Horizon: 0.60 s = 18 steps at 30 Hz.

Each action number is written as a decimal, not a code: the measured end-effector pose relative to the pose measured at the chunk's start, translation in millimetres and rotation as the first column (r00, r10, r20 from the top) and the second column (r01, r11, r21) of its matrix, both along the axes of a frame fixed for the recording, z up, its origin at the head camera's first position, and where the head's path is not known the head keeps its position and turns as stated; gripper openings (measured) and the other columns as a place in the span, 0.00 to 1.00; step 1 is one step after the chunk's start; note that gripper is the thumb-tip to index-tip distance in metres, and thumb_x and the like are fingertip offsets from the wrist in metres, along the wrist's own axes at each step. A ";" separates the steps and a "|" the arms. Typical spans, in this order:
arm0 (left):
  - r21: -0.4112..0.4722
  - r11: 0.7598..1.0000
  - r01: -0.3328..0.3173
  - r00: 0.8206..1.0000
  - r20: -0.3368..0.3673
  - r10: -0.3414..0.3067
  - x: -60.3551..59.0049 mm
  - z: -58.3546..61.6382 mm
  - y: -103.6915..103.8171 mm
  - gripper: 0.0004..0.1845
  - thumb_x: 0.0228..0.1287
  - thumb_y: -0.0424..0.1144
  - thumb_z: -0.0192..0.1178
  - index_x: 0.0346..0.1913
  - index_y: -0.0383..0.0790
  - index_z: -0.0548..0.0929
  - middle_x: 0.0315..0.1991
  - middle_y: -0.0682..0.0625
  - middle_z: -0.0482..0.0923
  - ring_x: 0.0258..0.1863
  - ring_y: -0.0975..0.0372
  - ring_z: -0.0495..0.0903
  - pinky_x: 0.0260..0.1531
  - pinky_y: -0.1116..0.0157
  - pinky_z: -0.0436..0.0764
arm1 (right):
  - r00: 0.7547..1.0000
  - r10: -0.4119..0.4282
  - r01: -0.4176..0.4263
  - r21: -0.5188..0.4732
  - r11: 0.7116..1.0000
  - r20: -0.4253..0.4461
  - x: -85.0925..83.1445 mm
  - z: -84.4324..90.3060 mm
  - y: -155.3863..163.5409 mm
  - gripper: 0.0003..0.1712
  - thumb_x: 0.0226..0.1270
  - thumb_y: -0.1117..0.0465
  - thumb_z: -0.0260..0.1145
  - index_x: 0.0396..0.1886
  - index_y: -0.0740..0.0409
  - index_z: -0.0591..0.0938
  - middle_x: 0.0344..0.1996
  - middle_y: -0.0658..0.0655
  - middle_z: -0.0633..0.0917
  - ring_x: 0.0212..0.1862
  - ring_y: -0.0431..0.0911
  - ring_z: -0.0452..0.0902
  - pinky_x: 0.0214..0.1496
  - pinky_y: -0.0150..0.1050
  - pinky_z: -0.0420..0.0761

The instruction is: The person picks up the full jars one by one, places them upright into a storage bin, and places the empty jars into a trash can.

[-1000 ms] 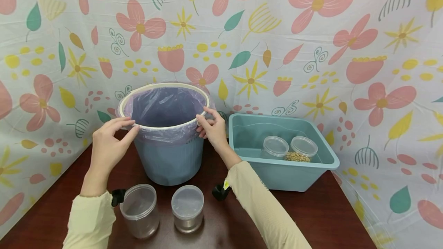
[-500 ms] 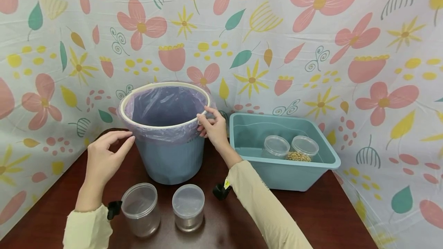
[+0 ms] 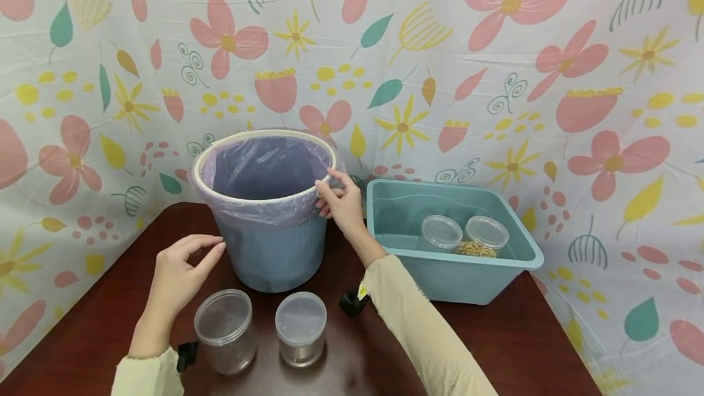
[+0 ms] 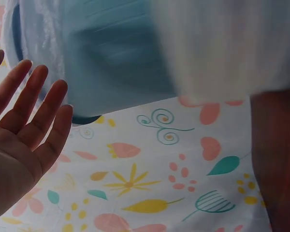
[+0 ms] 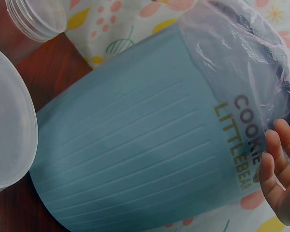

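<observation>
A blue-grey trash bin (image 3: 277,258) stands on the table, lined with a thin purple plastic bag (image 3: 258,214) whose edge folds down outside. A white ring (image 3: 250,201) runs round its mouth. My right hand (image 3: 343,203) pinches the ring at the right side with thumb and index finger, the other fingers loosely bent against the bag. My left hand (image 3: 178,274) hovers beside the bin's lower left wall, fingers extended and holding nothing. The left wrist view shows its palm and spread fingers (image 4: 50,108) near the bin. Lettering shows on the bin wall (image 5: 150,145) in the right wrist view.
Two clear lidded jars, a larger one (image 3: 225,338) and a smaller one (image 3: 300,329), stand in front of the bin. Right of it is a blue-green tub (image 3: 451,271) with two more jars, one (image 3: 486,237) holding beans. Floral cloth (image 3: 352,35) hangs close behind.
My left hand has let go of the ring's left side and moved down beside the bin. My right hand stays at the ring. The camera view shifted slightly.
</observation>
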State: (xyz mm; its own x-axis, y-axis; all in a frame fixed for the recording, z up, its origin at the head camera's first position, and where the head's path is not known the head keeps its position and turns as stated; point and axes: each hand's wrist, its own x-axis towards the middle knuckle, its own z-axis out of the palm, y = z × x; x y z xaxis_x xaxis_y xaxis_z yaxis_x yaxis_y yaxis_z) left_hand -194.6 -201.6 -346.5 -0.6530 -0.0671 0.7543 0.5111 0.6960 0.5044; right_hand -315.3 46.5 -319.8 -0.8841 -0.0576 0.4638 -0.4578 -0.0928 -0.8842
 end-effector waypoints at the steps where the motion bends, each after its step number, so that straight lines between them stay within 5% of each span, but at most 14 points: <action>1: -0.006 1.000 -0.001 1.000 0.007 0.001 0.4 -2.8 0.0 0.07 0.46 0.26 0.66 0.32 0.34 0.85 0.31 0.48 0.81 0.35 0.78 0.72 0.31 0.81 0.66 | 1.000 -0.001 0.001 -0.001 1.000 0.000 0.0 -0.1 -0.1 0.23 0.60 0.61 0.62 0.56 0.60 0.72 0.11 0.56 0.78 0.11 0.44 0.71 0.15 0.39 0.73; 12: -0.126 0.990 0.055 0.976 0.215 -0.027 10.0 -30.2 -1.5 0.06 0.50 0.33 0.66 0.34 0.39 0.85 0.34 0.53 0.80 0.38 0.58 0.77 0.39 0.77 0.68 | 1.000 0.014 -0.014 0.016 1.000 0.025 8.5 8.4 0.7 0.24 0.60 0.64 0.61 0.56 0.65 0.71 0.14 0.67 0.78 0.12 0.51 0.72 0.17 0.45 0.74; 18: -0.156 0.981 0.116 0.947 0.315 -0.062 13.6 -38.6 -4.7 0.09 0.51 0.37 0.66 0.36 0.38 0.84 0.39 0.48 0.79 0.43 0.53 0.76 0.42 0.57 0.72 | 1.000 -0.001 0.001 0.037 0.999 0.002 20.8 18.7 0.8 0.23 0.61 0.67 0.60 0.56 0.68 0.70 0.15 0.70 0.77 0.14 0.56 0.72 0.17 0.46 0.74</action>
